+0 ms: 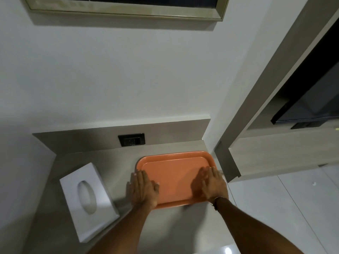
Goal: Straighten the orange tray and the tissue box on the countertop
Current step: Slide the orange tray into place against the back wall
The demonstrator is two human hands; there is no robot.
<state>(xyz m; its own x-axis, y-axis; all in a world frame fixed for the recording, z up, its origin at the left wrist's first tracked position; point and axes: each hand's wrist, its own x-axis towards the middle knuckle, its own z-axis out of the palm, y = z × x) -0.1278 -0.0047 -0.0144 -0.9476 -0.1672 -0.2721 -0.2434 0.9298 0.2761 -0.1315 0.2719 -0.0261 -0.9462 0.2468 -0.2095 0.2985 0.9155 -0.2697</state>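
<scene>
Both hands lie flat, fingers spread, gripping nothing: the left hand presses the orange tray at its near-left corner, the right hand its right side. The tray step seems in hand. The tissue box, skewed on the bench left of the left hand, likely needs squaring next.

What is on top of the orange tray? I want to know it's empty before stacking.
Only the person's hands rest on the orange tray: the left hand at its left edge, the right hand near its right. The bare surface holds nothing; whatever lies beneath the palms is covered.
</scene>
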